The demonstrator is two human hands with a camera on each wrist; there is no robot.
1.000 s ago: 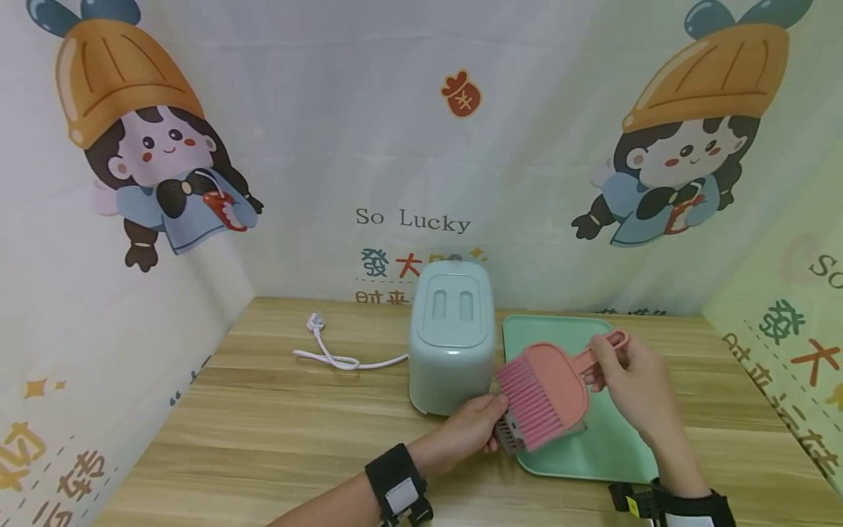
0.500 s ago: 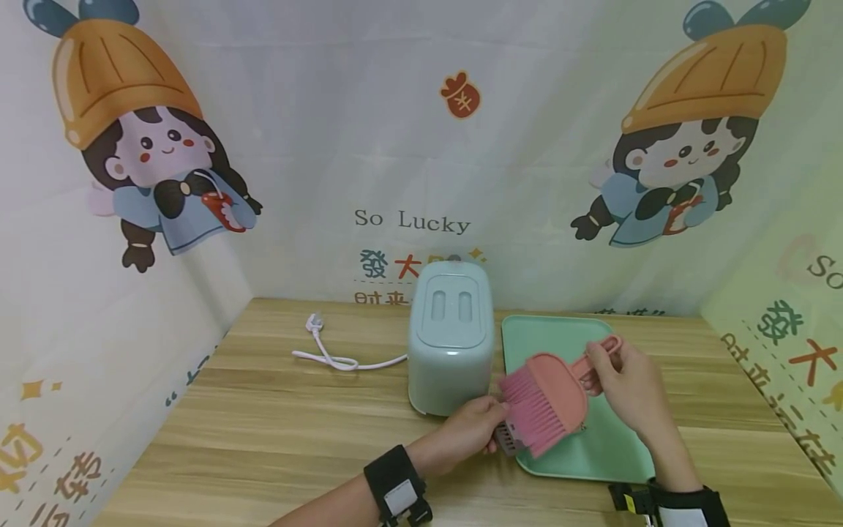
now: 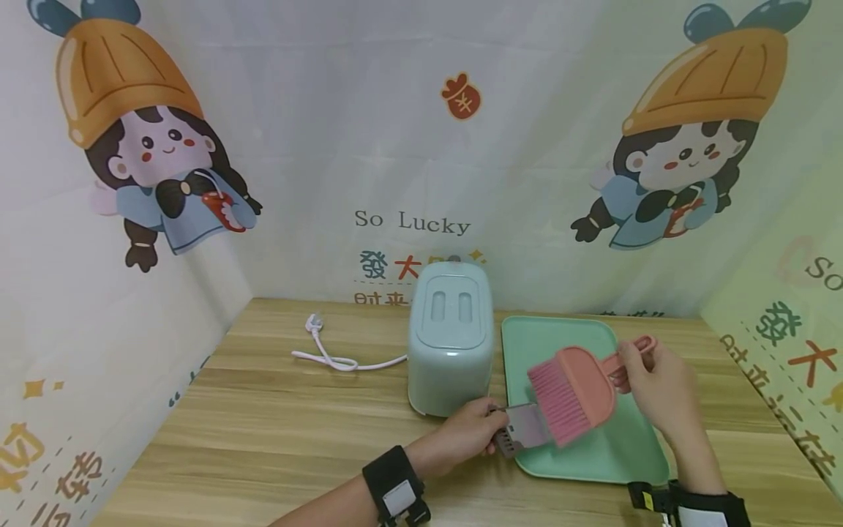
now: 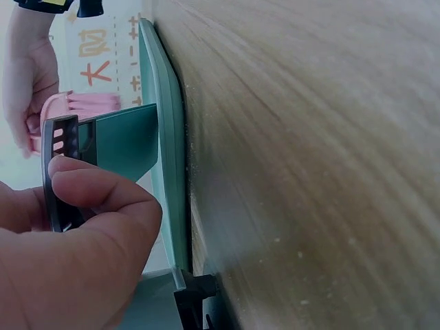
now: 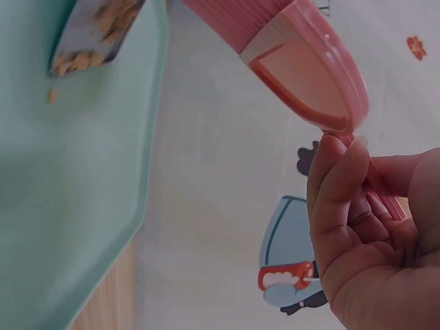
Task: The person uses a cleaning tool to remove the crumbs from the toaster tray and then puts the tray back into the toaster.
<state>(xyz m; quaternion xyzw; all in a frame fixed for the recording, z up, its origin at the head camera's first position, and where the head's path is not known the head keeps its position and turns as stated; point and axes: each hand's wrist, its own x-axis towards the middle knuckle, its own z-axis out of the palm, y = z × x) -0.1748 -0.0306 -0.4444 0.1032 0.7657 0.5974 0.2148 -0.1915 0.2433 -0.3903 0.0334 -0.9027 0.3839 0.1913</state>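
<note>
My left hand grips the dark slotted end of a thin metal crumb tray, its sheet reaching over the near left rim of the green serving tray. Pinched by its looped handle in my right hand is a pink brush. Its bristles overlap the far end of the crumb tray in the head view. In the right wrist view, tan crumbs lie on the metal sheet, and one small piece sits on the green surface beside it.
A pale green toaster with two slots in its lid stands left of the green tray, close behind my left hand. Its white cord and plug lie on the wooden table. Printed cloth hangs behind and at both sides.
The brush first dips slightly left and down over the crumb tray, then shifts right with my right hand, uncovering more of the metal sheet. My left hand stays almost in place.
</note>
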